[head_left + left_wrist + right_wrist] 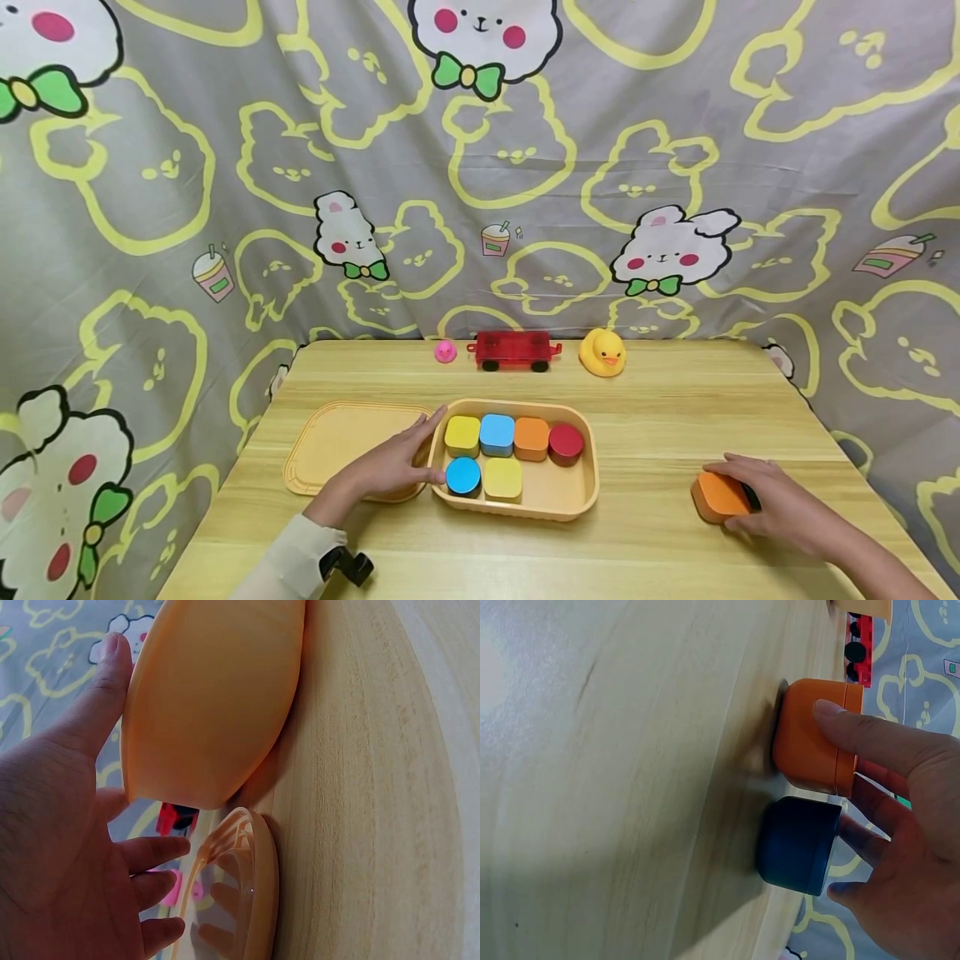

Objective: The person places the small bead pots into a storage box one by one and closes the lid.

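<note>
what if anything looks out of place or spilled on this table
Nothing looks spilled or damaged. Only two pieces sit apart: the orange block gripped by the right hand and the dark block beside it, both outside the box that holds six others.

Along the far edge of the counter (660, 417), left to right: a small pink toy (445, 352), a red wagon (513, 350) and a yellow duck (602, 354); behind, a grey curtain (420, 167) with cartoon rabbits (671, 254).
</note>
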A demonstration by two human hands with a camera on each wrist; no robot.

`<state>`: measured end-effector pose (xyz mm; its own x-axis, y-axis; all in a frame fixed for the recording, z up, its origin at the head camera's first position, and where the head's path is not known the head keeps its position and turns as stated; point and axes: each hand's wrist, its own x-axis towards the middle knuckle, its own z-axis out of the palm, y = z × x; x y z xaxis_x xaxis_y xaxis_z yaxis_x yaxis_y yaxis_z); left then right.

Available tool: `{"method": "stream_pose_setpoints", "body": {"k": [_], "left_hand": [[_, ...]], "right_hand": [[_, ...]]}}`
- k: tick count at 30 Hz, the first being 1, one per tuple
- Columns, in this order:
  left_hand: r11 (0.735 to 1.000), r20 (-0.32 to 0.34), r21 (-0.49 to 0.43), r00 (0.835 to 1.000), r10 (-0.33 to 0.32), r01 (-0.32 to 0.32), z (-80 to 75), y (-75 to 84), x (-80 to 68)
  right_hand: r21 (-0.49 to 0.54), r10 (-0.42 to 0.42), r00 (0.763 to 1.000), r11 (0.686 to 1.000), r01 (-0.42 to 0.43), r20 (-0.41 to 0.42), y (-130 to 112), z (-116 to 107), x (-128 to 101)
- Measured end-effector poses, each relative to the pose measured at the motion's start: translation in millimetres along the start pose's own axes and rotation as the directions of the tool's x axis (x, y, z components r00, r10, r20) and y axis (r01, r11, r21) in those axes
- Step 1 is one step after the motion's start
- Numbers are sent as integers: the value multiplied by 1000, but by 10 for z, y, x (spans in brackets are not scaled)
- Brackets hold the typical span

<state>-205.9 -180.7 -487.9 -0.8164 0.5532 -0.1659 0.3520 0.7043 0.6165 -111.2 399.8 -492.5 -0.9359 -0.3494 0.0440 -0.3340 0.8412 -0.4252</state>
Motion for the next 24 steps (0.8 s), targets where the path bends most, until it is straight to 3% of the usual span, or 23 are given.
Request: {"method": "stream_pose_setpoints", "body": {"k": [5, 12, 24], "left_hand": [[1000, -2, 1, 1000, -3, 3, 0, 3, -2], [1000, -2, -1, 1000, -12, 12, -1, 4, -4], [1000, -3, -10, 1000, -9, 9, 2, -6, -3]], "right_hand": [[86, 18, 1000, 996, -19, 11, -44, -10, 29], [-17, -85, 995, 996, 85, -52, -157, -21, 101], [-26, -122, 992, 992, 121, -31, -642, -141, 415]]}}
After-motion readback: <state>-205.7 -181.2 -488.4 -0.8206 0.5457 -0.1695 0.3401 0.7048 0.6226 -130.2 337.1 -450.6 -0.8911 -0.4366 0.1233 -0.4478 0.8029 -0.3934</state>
